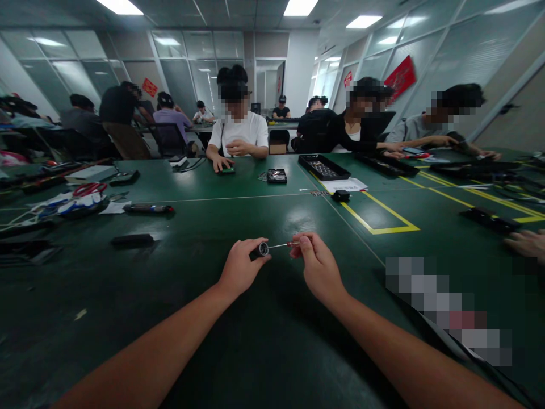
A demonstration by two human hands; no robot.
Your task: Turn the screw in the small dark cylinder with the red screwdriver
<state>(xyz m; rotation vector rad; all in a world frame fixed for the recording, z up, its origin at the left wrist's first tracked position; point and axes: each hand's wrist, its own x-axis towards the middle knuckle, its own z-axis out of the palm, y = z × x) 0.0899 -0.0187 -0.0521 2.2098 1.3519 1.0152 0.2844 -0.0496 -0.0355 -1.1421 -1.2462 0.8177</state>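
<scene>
My left hand is closed around a small black cylinder, whose round, light-rimmed end faces me and to the right. What lies inside that end is too small to make out. In my right hand is a thin screwdriver with a reddish handle, pinched between thumb and fingers. Its metal shaft points left, and the tip is at the cylinder's rim; whether it touches I cannot tell. Both hands are above the green table, near the middle of the view.
To the left lie a black bar-shaped piece, a dark tube with a red end and gloves. Across the table are a parts tray, a small black block and a co-worker. Another person's hand rests at right.
</scene>
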